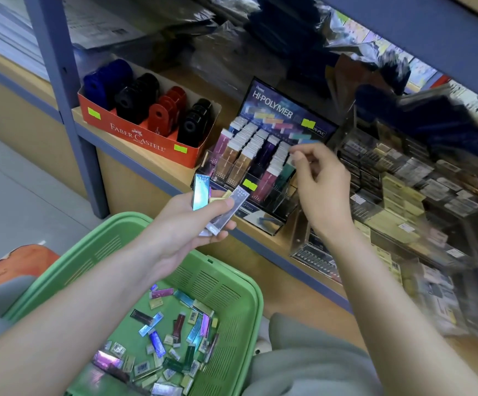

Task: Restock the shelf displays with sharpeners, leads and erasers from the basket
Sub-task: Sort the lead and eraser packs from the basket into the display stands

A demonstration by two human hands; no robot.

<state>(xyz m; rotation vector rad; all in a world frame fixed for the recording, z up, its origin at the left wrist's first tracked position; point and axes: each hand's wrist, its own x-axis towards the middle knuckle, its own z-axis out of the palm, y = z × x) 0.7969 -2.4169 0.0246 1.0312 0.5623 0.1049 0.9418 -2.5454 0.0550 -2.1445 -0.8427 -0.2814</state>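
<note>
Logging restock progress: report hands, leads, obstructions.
Left hand grips fanned lead cases. Right hand fingertips at Hi-Polymer display, grip unclear. More loose in green basket. Nothing blocking seen.

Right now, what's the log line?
step: restocking | left hand: holds several lead cases | right hand: at lead display | basket: loose cases inside

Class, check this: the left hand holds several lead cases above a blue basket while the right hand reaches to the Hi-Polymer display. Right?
No: the head view shows a green basket, not blue. The left hand holds several lead cases above it, and the right hand reaches to the Hi-Polymer display.
</note>
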